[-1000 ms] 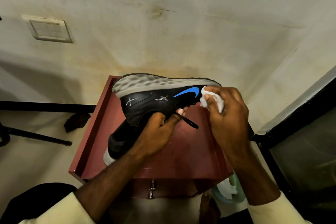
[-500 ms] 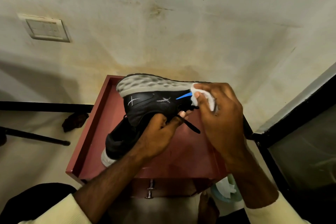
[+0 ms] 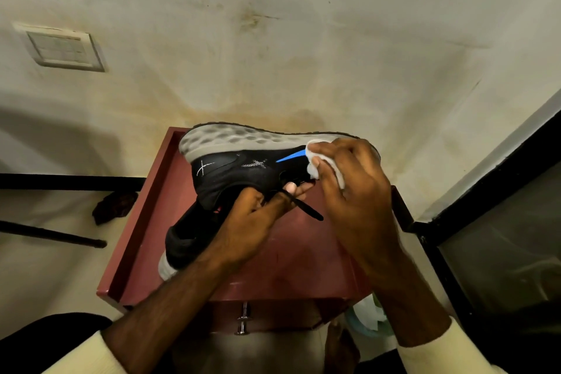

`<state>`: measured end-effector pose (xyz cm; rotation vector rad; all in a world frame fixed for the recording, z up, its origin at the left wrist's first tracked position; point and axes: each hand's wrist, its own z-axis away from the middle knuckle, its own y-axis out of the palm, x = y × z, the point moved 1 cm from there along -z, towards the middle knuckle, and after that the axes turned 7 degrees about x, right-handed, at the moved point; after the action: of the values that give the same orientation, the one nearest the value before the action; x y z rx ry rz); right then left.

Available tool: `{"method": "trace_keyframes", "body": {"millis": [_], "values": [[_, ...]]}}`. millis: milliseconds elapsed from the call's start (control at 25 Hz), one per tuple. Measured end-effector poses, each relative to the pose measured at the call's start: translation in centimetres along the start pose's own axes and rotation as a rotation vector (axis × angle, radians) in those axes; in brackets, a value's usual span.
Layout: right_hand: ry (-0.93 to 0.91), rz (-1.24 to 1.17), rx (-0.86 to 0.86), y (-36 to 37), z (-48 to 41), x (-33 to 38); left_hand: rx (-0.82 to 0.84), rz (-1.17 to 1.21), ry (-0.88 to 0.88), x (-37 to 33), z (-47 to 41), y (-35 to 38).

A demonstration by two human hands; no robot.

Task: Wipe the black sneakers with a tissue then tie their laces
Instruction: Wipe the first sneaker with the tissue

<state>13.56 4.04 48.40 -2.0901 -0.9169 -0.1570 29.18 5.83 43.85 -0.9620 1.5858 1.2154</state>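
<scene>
Your left hand [image 3: 252,222] grips the black sneaker [image 3: 239,170] by its opening above the red cabinet [image 3: 303,267] (1 lace [image 3: 306,211] dangling) — your right hand [image 3: 355,191] pinches the tissue [image 3: 315,158] against its side.

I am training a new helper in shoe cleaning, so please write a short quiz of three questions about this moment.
1. True or false: the right hand presses a white tissue on the held black sneaker.
2. Where does the tissue touch? A) the heel B) beside the blue logo, at the edge of the grey sole C) the hanging lace end
3. What lies under the held sneaker, on the red cabinet top?
Key: 1 true; 2 B; 3 a second black sneaker.
</scene>
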Motion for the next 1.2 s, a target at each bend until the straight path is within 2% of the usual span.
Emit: {"method": "trace_keyframes", "body": {"millis": [80, 160, 240, 320, 360, 520, 680, 760, 840, 960, 1080, 1200], "values": [[0.162, -0.100, -0.038, -0.4, -0.5, -0.7, -0.001, -0.059, -0.024, -0.4, 0.1, 0.0], [0.223, -0.229, -0.037, -0.8, -0.5, 0.0, -0.041, -0.267, -0.037, -0.5, 0.2, -0.1], [0.087, -0.293, 0.073, -0.4, 0.0, 2.6, -0.076, -0.531, -0.017, 0.1, 0.0, -0.5], [-0.063, -0.288, 0.201, 0.6, 0.6, 4.6, -0.013, -0.638, 0.093, 0.5, 0.0, -0.8], [-0.081, -0.254, 0.220, 1.0, 0.7, 4.5, -0.005, -0.667, 0.124, 0.6, 0.0, -0.9], [0.081, -0.151, 0.082, 0.0, -0.2, 2.1, -0.071, -0.665, 0.029, 0.0, 0.1, -0.6], [-0.098, -0.131, 0.202, 0.7, 0.3, 3.3, -0.036, -0.682, 0.049, -0.1, 0.2, -0.8], [-0.079, -0.036, 0.189, 0.4, -0.2, 2.1, -0.064, -0.669, 0.036, -0.5, 0.3, -0.5], [-0.039, -0.064, 0.165, -0.2, -0.4, 1.5, -0.087, -0.655, 0.000, -0.8, 0.7, -0.4], [-0.154, -0.148, 0.279, 0.2, 0.3, 2.9, -0.021, -0.678, 0.060, -0.3, 0.6, -0.7], [-0.083, -0.057, 0.183, 0.1, -0.1, 1.6, -0.044, -0.657, 0.061, 0.1, 0.1, -0.8], [-0.094, -0.162, 0.166, -0.1, 0.1, 2.5, 0.017, -0.705, 0.096, 0.3, 0.3, -0.7]]}}
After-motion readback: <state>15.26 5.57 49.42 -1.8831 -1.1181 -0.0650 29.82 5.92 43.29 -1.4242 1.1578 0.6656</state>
